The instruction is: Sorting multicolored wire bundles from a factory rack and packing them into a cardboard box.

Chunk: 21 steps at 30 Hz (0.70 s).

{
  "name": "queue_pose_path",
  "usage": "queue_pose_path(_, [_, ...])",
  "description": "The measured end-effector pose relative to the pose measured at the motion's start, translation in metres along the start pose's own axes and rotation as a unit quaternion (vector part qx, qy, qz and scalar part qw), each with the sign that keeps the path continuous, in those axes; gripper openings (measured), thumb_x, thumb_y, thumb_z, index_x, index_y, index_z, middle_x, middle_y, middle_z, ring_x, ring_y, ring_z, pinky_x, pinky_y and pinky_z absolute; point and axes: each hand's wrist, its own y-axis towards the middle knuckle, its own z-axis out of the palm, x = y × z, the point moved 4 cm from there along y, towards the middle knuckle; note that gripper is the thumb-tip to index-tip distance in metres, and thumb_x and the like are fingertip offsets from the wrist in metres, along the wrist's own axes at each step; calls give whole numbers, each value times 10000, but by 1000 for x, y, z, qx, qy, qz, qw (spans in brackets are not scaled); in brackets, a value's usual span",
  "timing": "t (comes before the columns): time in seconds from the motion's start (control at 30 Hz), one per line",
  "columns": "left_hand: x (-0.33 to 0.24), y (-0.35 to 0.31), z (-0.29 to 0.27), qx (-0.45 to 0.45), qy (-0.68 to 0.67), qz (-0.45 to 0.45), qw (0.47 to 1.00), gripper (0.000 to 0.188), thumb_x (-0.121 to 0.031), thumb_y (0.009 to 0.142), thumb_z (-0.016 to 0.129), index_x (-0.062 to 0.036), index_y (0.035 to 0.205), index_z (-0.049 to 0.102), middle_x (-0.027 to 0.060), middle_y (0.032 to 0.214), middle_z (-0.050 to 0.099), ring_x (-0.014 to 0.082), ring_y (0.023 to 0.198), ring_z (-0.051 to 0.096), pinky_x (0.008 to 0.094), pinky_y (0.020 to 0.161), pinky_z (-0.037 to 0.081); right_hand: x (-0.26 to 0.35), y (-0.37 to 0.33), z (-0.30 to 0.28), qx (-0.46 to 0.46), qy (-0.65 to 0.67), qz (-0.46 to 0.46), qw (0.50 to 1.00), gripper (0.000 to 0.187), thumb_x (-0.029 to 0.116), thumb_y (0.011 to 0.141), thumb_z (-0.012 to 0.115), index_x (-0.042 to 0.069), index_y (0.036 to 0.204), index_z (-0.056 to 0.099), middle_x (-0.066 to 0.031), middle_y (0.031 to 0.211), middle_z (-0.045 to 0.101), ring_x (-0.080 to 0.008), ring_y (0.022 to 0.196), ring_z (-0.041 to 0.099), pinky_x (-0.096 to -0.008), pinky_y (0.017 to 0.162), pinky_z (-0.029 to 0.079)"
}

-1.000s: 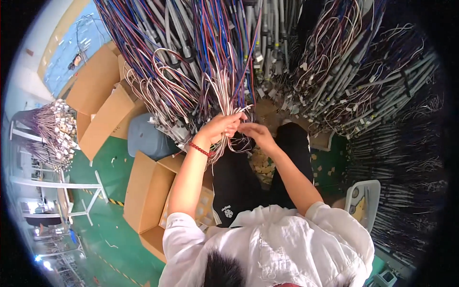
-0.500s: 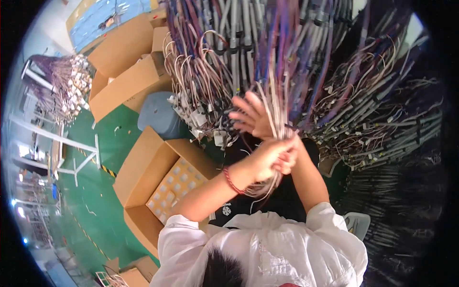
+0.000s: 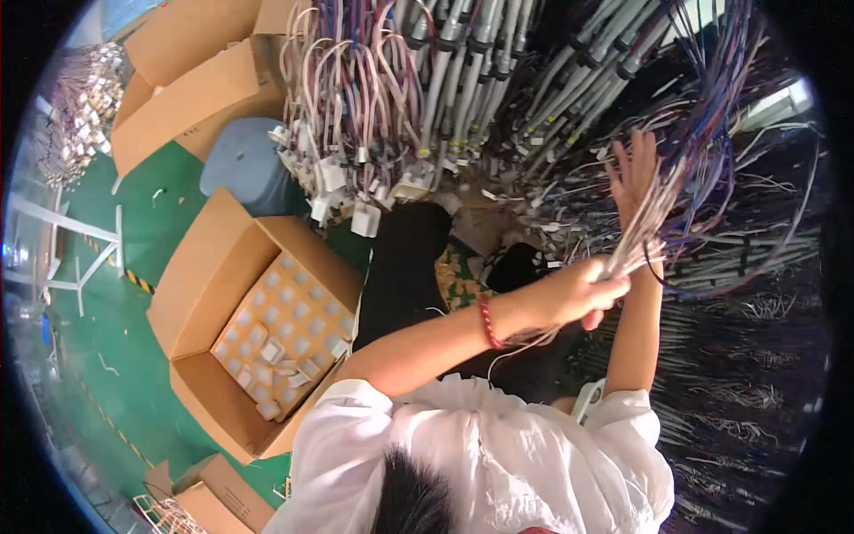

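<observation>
My left hand (image 3: pixel 578 292), with a red braided bracelet (image 3: pixel 489 322) at its wrist, is closed round a bundle of thin pale wires (image 3: pixel 651 216). Loose wire ends stick out below that fist, beside the forearm. From the grip the bundle slants up to the right, into blue and purple wires (image 3: pixel 712 133) that hang from above. My right hand (image 3: pixel 634 173) is raised behind the bundle, its fingers spread and holding nothing. The bundle crosses in front of my right wrist and hides part of it.
Hanging wire harnesses (image 3: pixel 471 80) in grey sleeves fill the area ahead, white connectors (image 3: pixel 365 218) at their ends. More cables (image 3: pixel 712 374) lie at the right. An open cardboard box (image 3: pixel 209 392) with white pieces in a tray, a grey-blue stool (image 3: pixel 249 165) and another box (image 3: pixel 196 107) stand left.
Both hands have moved to the right with the wire bundle, which now slants away to the upper right. The view has shifted, so the boxes and stool appear further left.
</observation>
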Motion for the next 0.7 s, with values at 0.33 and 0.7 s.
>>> queue_pose_path(0.33, [-97, -53, -109, -97, 456, -124, 876, 357, -355, 936, 513, -5, 919, 581, 18, 720, 544, 109, 651, 500, 251, 600, 450, -52, 21, -28, 56, -366, -65, 927, 575, 364, 937, 448, 185, 1445, 248, -10, 1509, 218, -214, 1345, 275, -387, 1088, 277])
queue_pose_path(0.7, [-176, -179, -113, -161, 641, -187, 726, 280, -262, 935, 488, 18, 939, 495, 129, 681, 474, 219, 619, 457, 350, 612, 399, -118, 14, 112, 207, -795, -103, 561, 448, 309, 962, 361, 109, 1362, 383, -93, 1470, 290, -268, 1351, 273, -373, 1134, 221])
